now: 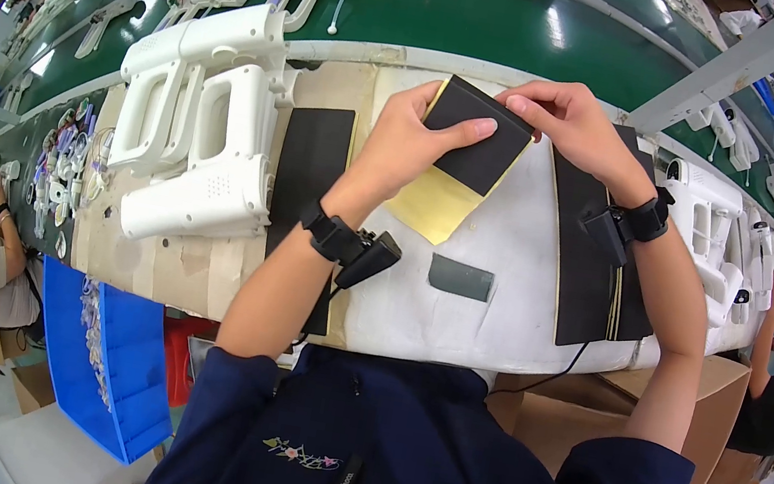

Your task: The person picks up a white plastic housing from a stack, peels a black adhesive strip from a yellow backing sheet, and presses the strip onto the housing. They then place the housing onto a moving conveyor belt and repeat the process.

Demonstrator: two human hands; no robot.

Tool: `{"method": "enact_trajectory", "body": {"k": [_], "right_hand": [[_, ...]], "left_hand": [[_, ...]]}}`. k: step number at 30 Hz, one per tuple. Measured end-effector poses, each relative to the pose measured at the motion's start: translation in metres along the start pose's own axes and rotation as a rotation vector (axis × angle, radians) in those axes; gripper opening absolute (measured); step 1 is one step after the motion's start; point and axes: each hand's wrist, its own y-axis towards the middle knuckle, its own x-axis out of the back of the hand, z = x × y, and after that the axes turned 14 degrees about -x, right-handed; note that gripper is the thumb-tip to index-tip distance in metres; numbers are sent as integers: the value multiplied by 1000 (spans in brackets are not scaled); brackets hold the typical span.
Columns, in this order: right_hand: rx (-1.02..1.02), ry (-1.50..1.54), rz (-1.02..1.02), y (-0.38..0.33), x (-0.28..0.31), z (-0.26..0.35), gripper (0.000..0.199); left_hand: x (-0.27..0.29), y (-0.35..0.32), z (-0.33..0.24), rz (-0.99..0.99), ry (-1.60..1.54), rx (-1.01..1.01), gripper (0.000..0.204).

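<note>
My left hand (pixel 406 136) grips a black foam sheet (pixel 474 160), its thumb lying across the dark face. Yellow backing paper (pixel 438 206) shows below the black part and along its left edge. At the sheet's upper right edge, my right hand (pixel 581 136) has thumb and forefinger pinched together; what sits between those fingertips is mostly hidden. A black foam strip (pixel 315 162) lies left of the sheet, partly under my left forearm. More black foam strips (pixel 593 254) with yellow edges are stacked to the right, partly under my right forearm.
White gun-shaped plastic housings (pixel 215 113) are piled at the left, with others (pixel 713 228) at the right. A green conveyor (pixel 443 18) runs behind the bench, carrying similar parts. A dark grey patch (pixel 460 278) marks the white bench top. People work on both sides; a blue bin (pixel 121 352) stands lower left.
</note>
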Motion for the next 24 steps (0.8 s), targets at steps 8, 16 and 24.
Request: {"method": "enact_trajectory", "body": {"k": [8,16,24], "right_hand": [[-196,1,230,40,26,-14,35],[-290,-64,469,103,25,5,35],[-274,-600,465,212,68,48,30]], "left_hand": [[5,22,35,11,-74,-52,32],[34,27,63,-43,-287,-13,37],[39,33,72,-225,-504,2,32]]}}
